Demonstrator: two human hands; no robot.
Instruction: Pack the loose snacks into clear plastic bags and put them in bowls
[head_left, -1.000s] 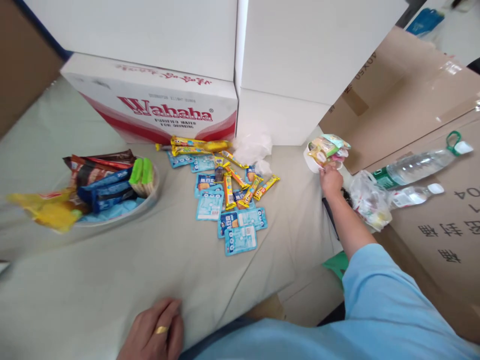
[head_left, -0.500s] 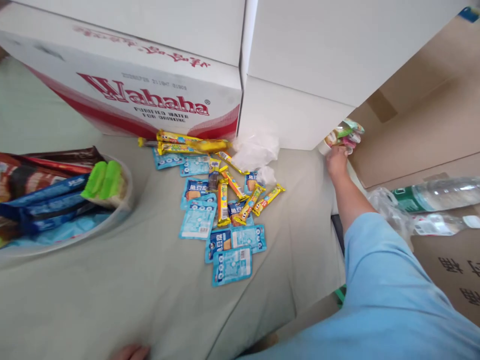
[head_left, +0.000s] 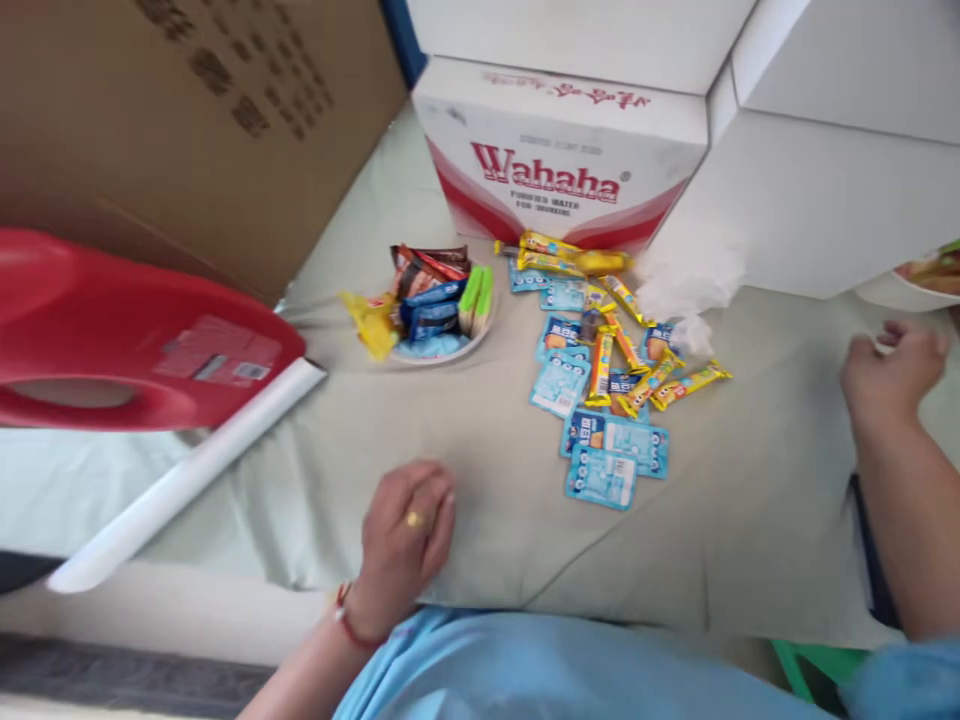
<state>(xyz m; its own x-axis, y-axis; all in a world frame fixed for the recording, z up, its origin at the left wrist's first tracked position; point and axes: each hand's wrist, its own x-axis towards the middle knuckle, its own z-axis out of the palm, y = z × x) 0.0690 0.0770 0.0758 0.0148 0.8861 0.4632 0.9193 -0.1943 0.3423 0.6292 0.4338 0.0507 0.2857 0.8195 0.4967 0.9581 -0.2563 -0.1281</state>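
Observation:
My left hand [head_left: 409, 525] lies on the pale green cloth [head_left: 495, 540] with its fingers curled in and nothing showing in them. A ring and a red bracelet are on it. At the right, my right hand [head_left: 892, 370] is slightly blurred, its fingers folded, just in front of a white bowl [head_left: 911, 290] of packets cut off by the frame edge. Between the hands lie several blue snack packets [head_left: 600, 475] and yellow-wrapped sticks [head_left: 690, 385]. A clear bowl [head_left: 480, 345] holds brown, blue, green and yellow packaged snacks.
A white Wahaha carton [head_left: 555, 190] and other white boxes [head_left: 847, 190] stand behind the snacks. Crumpled clear plastic [head_left: 690, 280] lies beside them. On the left are a red jug [head_left: 165, 330], a white roll [head_left: 195, 480] and a brown carton [head_left: 225, 130].
My view has turned left and takes in more of the table. My right hand has let go of the white bowl and drawn back. More of my left hand shows.

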